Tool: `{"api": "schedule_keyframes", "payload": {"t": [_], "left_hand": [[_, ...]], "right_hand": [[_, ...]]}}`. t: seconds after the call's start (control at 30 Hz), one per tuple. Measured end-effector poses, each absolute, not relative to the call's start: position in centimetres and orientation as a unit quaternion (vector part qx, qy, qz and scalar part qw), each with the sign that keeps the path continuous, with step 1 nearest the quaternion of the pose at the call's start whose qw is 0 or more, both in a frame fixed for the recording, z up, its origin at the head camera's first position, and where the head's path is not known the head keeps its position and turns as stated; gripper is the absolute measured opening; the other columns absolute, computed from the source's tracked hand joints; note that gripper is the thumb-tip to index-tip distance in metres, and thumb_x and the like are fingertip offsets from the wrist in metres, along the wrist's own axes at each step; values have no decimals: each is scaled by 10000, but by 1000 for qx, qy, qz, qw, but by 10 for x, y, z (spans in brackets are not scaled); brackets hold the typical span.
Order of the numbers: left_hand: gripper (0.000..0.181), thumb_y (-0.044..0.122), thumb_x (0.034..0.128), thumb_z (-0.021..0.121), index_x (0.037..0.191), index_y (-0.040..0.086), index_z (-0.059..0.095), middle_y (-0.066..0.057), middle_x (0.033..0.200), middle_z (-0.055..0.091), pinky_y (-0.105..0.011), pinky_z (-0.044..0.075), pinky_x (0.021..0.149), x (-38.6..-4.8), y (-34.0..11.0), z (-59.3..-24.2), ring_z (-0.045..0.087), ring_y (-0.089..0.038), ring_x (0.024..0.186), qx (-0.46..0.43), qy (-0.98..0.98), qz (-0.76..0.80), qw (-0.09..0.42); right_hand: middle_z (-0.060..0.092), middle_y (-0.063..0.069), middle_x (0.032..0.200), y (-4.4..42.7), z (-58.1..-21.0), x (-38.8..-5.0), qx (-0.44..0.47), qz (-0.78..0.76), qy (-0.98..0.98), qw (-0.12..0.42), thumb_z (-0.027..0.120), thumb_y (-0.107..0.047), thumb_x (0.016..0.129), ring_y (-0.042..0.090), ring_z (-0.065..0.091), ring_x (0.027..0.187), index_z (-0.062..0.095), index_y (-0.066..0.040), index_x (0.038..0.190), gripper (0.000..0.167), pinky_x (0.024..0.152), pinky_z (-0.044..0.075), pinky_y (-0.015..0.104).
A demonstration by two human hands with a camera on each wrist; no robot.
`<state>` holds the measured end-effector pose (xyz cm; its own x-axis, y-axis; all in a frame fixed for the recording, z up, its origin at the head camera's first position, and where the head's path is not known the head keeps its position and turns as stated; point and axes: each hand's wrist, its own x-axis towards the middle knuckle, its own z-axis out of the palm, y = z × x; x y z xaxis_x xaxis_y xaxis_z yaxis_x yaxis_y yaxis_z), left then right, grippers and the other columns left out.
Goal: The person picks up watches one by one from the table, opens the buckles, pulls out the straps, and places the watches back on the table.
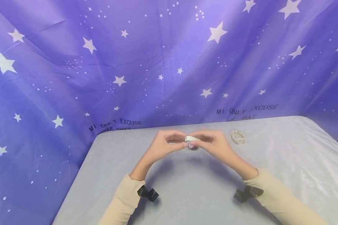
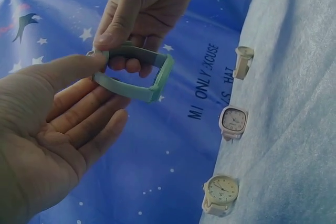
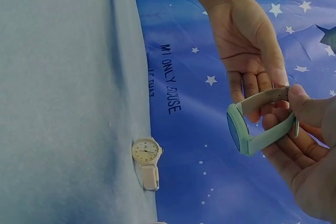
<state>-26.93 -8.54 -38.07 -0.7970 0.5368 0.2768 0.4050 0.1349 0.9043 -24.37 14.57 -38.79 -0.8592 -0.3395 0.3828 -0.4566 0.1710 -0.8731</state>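
A mint-green wristwatch [image 2: 137, 92] is held up between both hands over the table, its strap bent into a loop. My left hand [image 1: 166, 144] pinches the strap near its joined ends, thumb on one side and fingers spread beneath. From the other side my right hand [image 1: 215, 143] pinches the strap at the same spot. In the right wrist view the watch case [image 3: 239, 129] faces away from the fingers, and a small metal buckle part [image 3: 296, 127] shows by the right thumb. The hands cover much of the watch in the head view.
A cream wristwatch [image 1: 238, 137] lies on the grey cloth-covered table [image 1: 186, 200], right of the hands. In the left wrist view, a square-faced pink watch [image 2: 232, 120] lies between a round-faced watch [image 2: 220, 190] and another pale watch [image 2: 243, 62]. A purple star-print curtain [image 1: 157, 56] hangs behind.
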Motion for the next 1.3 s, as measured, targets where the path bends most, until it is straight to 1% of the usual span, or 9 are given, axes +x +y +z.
{"api": "schedule_keyframes", "payload": {"t": [0.1, 0.23, 0.37, 0.57, 0.73, 0.97, 1.13, 1.3], "left_hand": [[261, 148, 886, 797, 1138, 96, 750, -68, 1110, 777, -379, 606, 928, -269, -86, -381, 745, -168, 1005, 316, 759, 568, 32], [257, 190, 894, 795, 1141, 132, 751, -18, 1120, 775, -367, 600, 942, -268, -85, -381, 740, -173, 1024, 319, 779, 539, 1], [254, 247, 900, 792, 1138, 167, 757, 22, 1123, 775, -390, 589, 966, -266, -85, -380, 735, -188, 1055, 327, 797, 508, -27], [212, 216, 897, 792, 1103, 168, 775, 37, 1096, 781, -332, 581, 956, -265, -84, -377, 727, -129, 1044, 357, 802, 474, -61], [178, 186, 898, 789, 1071, 142, 782, 29, 1057, 787, -309, 583, 942, -265, -83, -377, 730, -124, 1024, 381, 797, 463, -68], [157, 136, 884, 785, 1041, 134, 776, 15, 1022, 789, -287, 593, 919, -266, -84, -378, 737, -117, 985, 392, 795, 458, -70], [150, 115, 869, 778, 1019, 126, 766, 13, 997, 783, -284, 593, 913, -265, -84, -379, 728, -103, 965, 390, 797, 456, -66], [154, 104, 857, 773, 1010, 114, 763, 7, 986, 781, -285, 592, 913, -266, -85, -380, 726, -109, 958, 395, 793, 458, -69]], "right_hand": [[775, 99, 1102, 145, -386, -243, 261, 580, -769, 57, 761, -116, 908, 219, 768, 897, 754, -65, 1135, 232, 839, 633, 328], [768, 89, 1126, 144, -384, -242, 260, 573, -775, 57, 762, -136, 910, 164, 765, 899, 753, -83, 1144, 241, 849, 629, 314], [769, 53, 1131, 144, -386, -243, 259, 557, -787, 62, 776, -165, 899, 123, 760, 919, 756, -114, 1146, 253, 861, 623, 298], [772, 15, 1111, 145, -390, -244, 267, 514, -810, 93, 789, -190, 890, 116, 738, 973, 769, -138, 1125, 242, 882, 613, 291], [776, -13, 1074, 146, -392, -243, 277, 497, -816, 105, 797, -180, 884, 114, 725, 980, 779, -154, 1109, 227, 903, 606, 309], [765, -115, 973, 144, -391, -240, 301, 470, -820, 125, 810, -161, 870, 65, 688, 949, 780, -196, 1097, 231, 897, 582, 315], [768, -105, 995, 142, -390, -240, 307, 446, -828, 147, 832, -147, 844, 72, 671, 946, 786, -204, 1071, 239, 876, 562, 314], [775, -76, 1012, 143, -389, -240, 308, 449, -827, 138, 829, -151, 849, 92, 681, 949, 788, -189, 1063, 221, 888, 564, 320]]}}
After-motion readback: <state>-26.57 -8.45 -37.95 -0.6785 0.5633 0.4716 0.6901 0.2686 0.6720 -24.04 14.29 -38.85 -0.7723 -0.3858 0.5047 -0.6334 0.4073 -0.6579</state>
